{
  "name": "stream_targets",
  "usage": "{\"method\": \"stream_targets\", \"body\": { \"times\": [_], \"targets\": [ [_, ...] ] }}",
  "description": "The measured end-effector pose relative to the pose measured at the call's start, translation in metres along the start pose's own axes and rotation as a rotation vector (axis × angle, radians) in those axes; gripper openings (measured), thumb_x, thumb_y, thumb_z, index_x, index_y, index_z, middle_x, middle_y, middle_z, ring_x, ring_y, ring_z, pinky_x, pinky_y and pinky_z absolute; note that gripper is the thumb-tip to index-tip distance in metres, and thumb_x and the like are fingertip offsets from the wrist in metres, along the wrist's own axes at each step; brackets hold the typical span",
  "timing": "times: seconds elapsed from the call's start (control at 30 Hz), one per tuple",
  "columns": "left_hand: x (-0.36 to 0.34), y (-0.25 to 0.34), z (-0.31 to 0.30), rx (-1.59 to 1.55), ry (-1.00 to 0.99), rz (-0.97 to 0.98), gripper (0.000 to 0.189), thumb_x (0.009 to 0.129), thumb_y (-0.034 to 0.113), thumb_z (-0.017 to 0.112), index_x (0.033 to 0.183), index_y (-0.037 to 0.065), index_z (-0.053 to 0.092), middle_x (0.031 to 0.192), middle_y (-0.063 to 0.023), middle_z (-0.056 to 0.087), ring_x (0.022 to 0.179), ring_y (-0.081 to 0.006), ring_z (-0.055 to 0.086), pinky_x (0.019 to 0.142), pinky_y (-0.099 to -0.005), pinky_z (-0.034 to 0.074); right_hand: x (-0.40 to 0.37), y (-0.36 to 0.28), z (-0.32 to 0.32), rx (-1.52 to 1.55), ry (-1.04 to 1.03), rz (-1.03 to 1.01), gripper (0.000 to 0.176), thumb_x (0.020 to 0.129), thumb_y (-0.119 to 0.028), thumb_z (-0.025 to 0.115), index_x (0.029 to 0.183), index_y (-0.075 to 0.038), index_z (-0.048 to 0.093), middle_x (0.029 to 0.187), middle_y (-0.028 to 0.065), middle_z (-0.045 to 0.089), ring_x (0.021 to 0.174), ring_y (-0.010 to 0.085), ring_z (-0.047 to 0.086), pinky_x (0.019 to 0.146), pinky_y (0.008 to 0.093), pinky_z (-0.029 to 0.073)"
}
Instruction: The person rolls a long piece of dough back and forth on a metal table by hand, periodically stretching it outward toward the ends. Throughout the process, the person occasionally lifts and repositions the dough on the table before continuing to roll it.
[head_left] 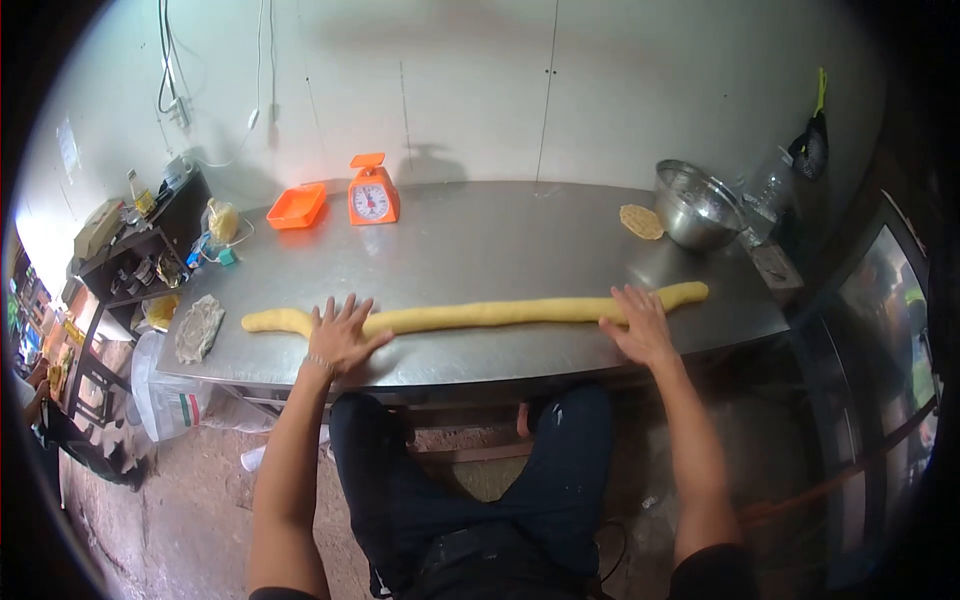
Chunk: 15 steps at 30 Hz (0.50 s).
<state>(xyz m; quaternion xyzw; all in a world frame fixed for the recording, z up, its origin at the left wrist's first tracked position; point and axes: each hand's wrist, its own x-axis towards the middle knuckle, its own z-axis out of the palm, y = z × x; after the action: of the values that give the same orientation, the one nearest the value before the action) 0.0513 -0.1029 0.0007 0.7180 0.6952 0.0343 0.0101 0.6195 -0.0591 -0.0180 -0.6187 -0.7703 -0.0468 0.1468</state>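
A long roll of yellow dough (490, 314) lies across the front part of the steel table (450, 255). My left hand (342, 336) rests palm down on the roll near its left end, fingers spread. Toward the right end, my right hand (640, 325) lies on the dough the same way, its fingers apart. The dough's left tip bends slightly and sticks out past my left hand, and its right tip shows beyond my right hand. The parts under both palms are hidden.
An orange scale (373, 198) and orange tray (297, 206) stand at the back. A metal bowl (697, 207) and flat yellowish piece (641, 222) are back right. A crumpled cloth (200, 329) lies left. Another person's hand (40, 375) shows far left.
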Motion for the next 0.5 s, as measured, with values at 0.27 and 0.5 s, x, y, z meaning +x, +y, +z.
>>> {"method": "stream_targets", "body": {
  "times": [0.27, 0.5],
  "targets": [
    [-0.097, -0.005, 0.015, -0.001, 0.160, 0.081, 0.120, 0.083, 0.095, 0.056, 0.176, 0.025, 0.029, 0.184, -0.0190, 0.013, 0.168, -0.0504, 0.002, 0.128, -0.0754, -0.004, -0.075, -0.015, -0.018, -0.016, 0.056, 0.049, 0.096, 0.098, -0.081, 0.055, 0.171, -0.019, 0.041, 0.177, 0.0212, 0.033, 0.168, 0.0392, 0.021, 0.132, 0.0712, 0.001],
    [-0.017, -0.018, 0.016, 0.106, 0.196, 0.043, 0.107, 0.090, 0.089, 0.052, 0.175, 0.026, 0.034, 0.183, -0.0163, 0.020, 0.168, -0.0518, 0.002, 0.124, -0.0826, -0.002, 0.008, 0.000, -0.003, -0.094, -0.018, 0.080, 0.094, 0.099, -0.081, 0.052, 0.168, -0.017, 0.046, 0.173, 0.0240, 0.040, 0.165, 0.0426, 0.029, 0.131, 0.0732, 0.002]
  ]
}}
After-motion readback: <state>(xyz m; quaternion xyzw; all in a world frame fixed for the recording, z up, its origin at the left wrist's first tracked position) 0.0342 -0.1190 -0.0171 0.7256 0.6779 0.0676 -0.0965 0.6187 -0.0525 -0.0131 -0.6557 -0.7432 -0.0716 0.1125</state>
